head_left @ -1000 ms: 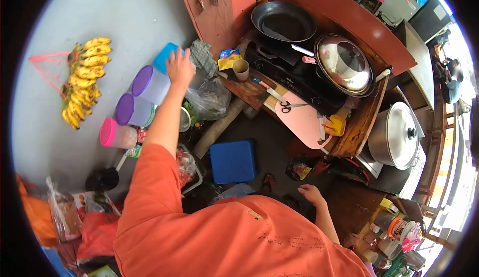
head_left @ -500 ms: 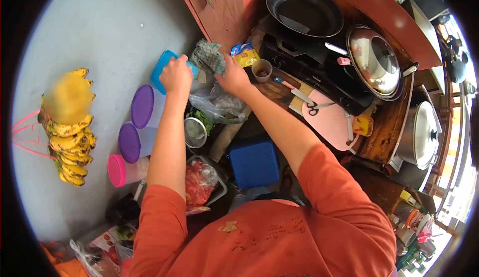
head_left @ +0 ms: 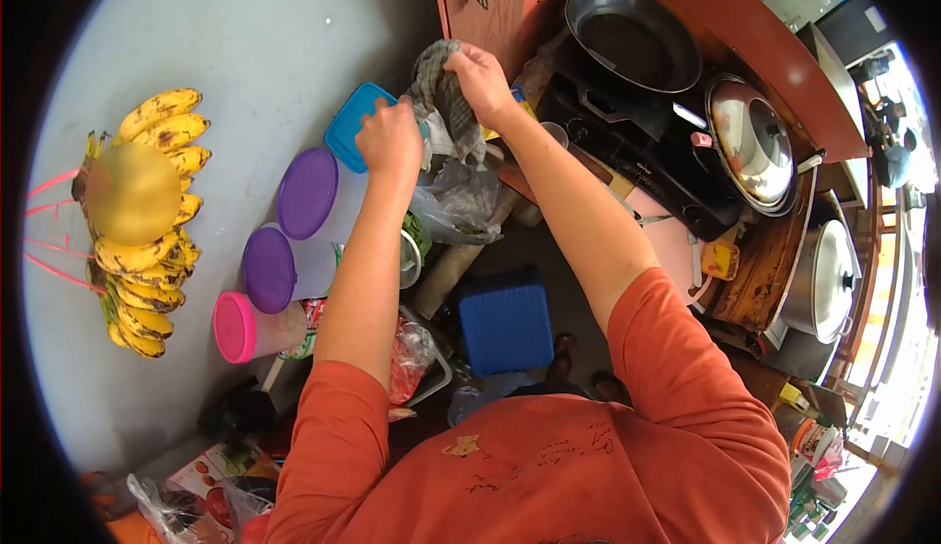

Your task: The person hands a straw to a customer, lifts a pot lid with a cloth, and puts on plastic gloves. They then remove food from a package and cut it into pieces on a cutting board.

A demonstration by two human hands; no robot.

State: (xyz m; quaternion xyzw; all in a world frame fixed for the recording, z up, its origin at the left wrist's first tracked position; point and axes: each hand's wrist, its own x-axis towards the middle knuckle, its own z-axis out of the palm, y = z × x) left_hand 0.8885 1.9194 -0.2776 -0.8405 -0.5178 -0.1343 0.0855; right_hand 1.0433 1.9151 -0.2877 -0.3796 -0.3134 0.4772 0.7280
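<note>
My right hand [head_left: 482,85] grips a grey-green checked cloth [head_left: 443,83], its fingers closed on the cloth's upper edge while the rest hangs in folds. My left hand [head_left: 389,139], fingers curled, is at the right edge of a plastic container with a blue lid [head_left: 351,126]; the hand hides most of the container body. Just below the cloth is a clear plastic bag [head_left: 459,203]. Nearer to me along the wall stand containers with purple lids [head_left: 307,192] and one with a pink lid [head_left: 235,327].
A bunch of bananas [head_left: 147,294] hangs on the left wall. To the right are a black stove [head_left: 642,176], a frying pan [head_left: 635,38], a glass-lidded pan [head_left: 750,137] and a pink cutting board [head_left: 667,240]. A blue stool [head_left: 507,328] stands below.
My right hand has gone from beside the cloth to gripping and lifting it. My left hand stays by the blue-lidded container. The view has shifted, with the scene appearing farther right.
</note>
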